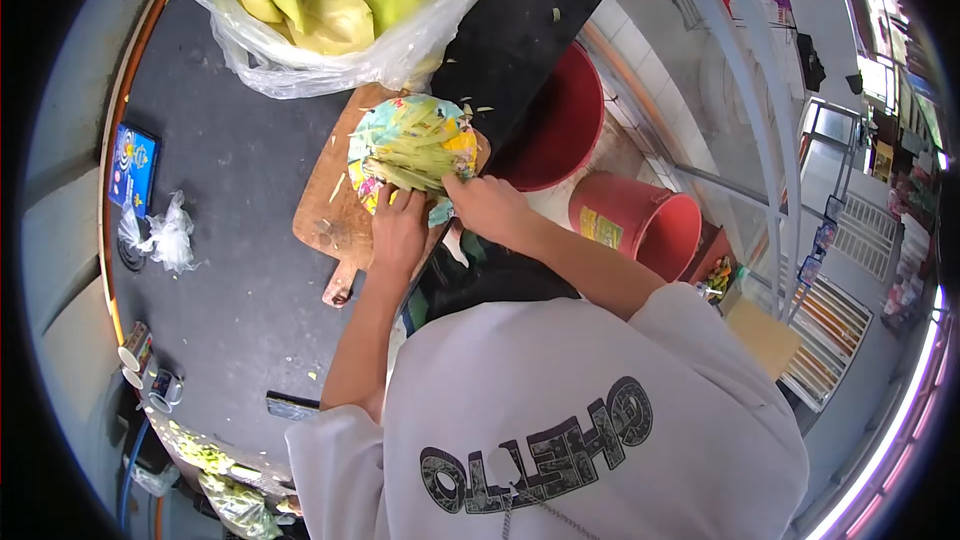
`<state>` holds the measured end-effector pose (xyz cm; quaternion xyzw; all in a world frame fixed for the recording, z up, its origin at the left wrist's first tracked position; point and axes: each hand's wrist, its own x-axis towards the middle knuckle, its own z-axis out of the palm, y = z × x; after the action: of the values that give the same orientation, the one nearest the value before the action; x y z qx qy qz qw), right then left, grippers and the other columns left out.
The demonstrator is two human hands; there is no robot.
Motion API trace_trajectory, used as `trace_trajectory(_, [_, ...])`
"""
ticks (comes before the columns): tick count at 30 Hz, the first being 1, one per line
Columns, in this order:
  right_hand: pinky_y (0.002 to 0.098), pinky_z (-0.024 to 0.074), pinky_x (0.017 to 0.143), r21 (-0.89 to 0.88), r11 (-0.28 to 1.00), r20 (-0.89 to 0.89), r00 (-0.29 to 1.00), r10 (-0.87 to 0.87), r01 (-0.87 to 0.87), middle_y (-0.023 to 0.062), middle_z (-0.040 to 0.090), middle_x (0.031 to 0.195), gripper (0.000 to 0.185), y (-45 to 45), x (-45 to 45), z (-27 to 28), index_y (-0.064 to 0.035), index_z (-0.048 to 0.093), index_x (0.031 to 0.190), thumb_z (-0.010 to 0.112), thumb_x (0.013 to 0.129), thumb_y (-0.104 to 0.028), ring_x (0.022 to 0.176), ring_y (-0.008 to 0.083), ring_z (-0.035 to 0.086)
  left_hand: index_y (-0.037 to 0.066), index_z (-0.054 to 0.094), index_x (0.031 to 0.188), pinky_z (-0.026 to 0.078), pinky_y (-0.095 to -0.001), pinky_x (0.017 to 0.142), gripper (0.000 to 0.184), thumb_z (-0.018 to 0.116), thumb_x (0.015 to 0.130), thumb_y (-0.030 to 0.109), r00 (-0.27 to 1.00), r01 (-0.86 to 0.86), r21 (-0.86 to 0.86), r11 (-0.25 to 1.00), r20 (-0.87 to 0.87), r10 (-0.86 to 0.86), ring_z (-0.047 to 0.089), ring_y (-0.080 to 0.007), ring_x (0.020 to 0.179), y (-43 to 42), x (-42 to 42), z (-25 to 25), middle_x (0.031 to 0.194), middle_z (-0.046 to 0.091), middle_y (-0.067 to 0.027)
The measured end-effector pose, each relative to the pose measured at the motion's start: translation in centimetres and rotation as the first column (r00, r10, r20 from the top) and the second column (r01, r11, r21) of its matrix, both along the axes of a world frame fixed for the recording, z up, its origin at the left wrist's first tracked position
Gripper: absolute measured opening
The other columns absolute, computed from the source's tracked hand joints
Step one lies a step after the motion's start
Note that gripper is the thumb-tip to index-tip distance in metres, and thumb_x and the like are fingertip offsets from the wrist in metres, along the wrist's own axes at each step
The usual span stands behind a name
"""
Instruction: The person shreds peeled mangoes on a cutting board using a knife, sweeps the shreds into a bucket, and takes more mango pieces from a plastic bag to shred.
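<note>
A round, brightly patterned plate lies on a wooden cutting board. Long pale-green shreds of fruit or vegetable are heaped on it. My left hand is at the plate's near edge, fingers curled down into the lower end of the shreds. From the right, my right hand reaches in with its fingers bent together against the same shreds. The fingertips of both hands are partly hidden. Stray shreds lie on the board around the plate.
A clear plastic bag of peeled yellow-green fruit pieces stands beyond the board. Red tubs are on the right. A blue box, crumpled plastic, mugs and a phone lie left on the dark table.
</note>
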<state>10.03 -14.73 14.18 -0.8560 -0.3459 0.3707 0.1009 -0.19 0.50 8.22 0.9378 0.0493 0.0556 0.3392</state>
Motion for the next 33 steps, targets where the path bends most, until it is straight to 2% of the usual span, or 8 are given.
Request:
trace_trajectory(7, [0.0538,0.0555,0.068,-0.049,0.998,-0.01,1.0,0.029,-0.03,0.0214,0.068,0.077,0.03,-0.4,-0.8,1.8,-0.0028,0.051,0.107,0.064,0.088,-0.022,0.077,0.0427,0.069,0.001,0.069,0.103,0.05,-0.0462,0.088,0.023,0.073,0.081,0.008,0.995,0.086,0.038,0.996,0.036,-0.088,0.06,-0.0392,0.1,0.4,-0.9,-0.8,0.098,0.068,-0.0156])
trace_trajectory(9, [0.0533,0.0558,0.069,-0.001,1.0,0.003,1.0,0.016,-0.016,0.0215,0.068,0.078,0.031,0.4,0.2,-0.6,-0.0031,0.05,0.107,0.065,0.087,-0.022,0.077,0.0426,0.069,0.001,0.069,0.101,0.051,-0.0465,0.088,0.021,0.073,0.081,0.007,0.989,0.024,-0.042,0.999,-0.142,-0.03,0.06,-0.0392,0.1,0.3,-0.2,-0.3,0.097,0.067,-0.0158])
trace_trajectory(12, [0.0514,0.0572,0.061,-0.029,0.999,0.061,0.997,0.048,-0.046,0.0196,0.069,0.075,0.021,0.2,-0.1,0.0,-0.0021,0.053,0.106,0.056,0.088,-0.013,0.072,0.0391,0.071,0.002,0.068,0.097,0.051,-0.0463,0.087,0.019,0.073,0.081,0.008,1.0,0.01,-0.025,1.0,-0.026,-0.01,0.06,-0.0387,0.099,0.3,-0.1,-0.3,0.096,0.068,-0.0152])
trace_trajectory(15, [0.054,0.0559,0.07,-0.082,0.994,-0.023,0.997,0.072,-0.074,0.0219,0.068,0.079,0.036,0.1,-0.4,3.3,-0.0019,0.051,0.114,0.065,0.087,-0.021,0.078,0.044,0.069,0.003,0.068,0.09,0.053,-0.0436,0.081,0.019,0.079,0.074,0.007,0.997,0.02,0.05,0.999,0.074,-0.023,0.063,-0.0373,0.095,0.5,-0.2,-0.8,0.088,0.068,-0.0128])
trace_trajectory(20, [0.0529,0.0564,0.064,-0.025,0.999,0.007,0.999,0.032,-0.032,0.0217,0.068,0.076,0.03,-0.1,-0.5,-0.6,-0.0021,0.051,0.11,0.062,0.086,-0.016,0.072,0.0412,0.07,0.003,0.069,0.09,0.053,-0.0442,0.079,0.018,0.076,0.074,0.002,0.999,0.002,-0.016,1.0,0.038,-0.001,0.063,-0.0369,0.091,0.3,0.1,-0.2,0.089,0.069,-0.0125])
trace_trajectory(28, [0.0526,0.0564,0.059,0.049,0.999,0.055,0.999,0.001,-0.004,0.0204,0.067,0.071,0.022,-0.7,-1.3,0.4,-0.0019,0.052,0.106,0.058,0.085,-0.008,0.067,0.0398,0.07,0.004,0.069,0.089,0.052,-0.0458,0.074,0.018,0.078,0.074,0.003,0.996,0.002,-0.007,1.0,0.085,-0.002,0.062,-0.0366,0.086,0.3,-0.3,-0.7,0.087,0.068,-0.0125])
trace_trajectory(30, [0.0508,0.0562,0.064,-0.006,1.0,0.041,0.999,0.008,-0.008,0.0225,0.067,0.073,0.03,-0.1,-0.6,-0.8,-0.0019,0.05,0.105,0.066,0.087,-0.021,0.072,0.0415,0.07,0.003,0.07,0.091,0.053,-0.0454,0.075,0.019,0.076,0.073,0.0,0.999,-0.022,-0.02,1.0,0.033,0.023,0.063,-0.0372,0.087,0.3,-0.1,-0.4,0.089,0.069,-0.0126])
trace_trajectory(33, [0.0516,0.056,0.064,-0.014,0.999,0.035,0.999,0.04,-0.039,0.0222,0.067,0.073,0.03,-0.2,-0.8,0.9,-0.0023,0.049,0.104,0.066,0.087,-0.021,0.072,0.042,0.069,0.003,0.07,0.092,0.053,-0.0449,0.075,0.02,0.076,0.073,0.0,0.994,-0.017,-0.035,0.999,0.106,0.021,0.063,-0.0374,0.089,0.5,-0.1,-0.6,0.092,0.07,-0.0127])
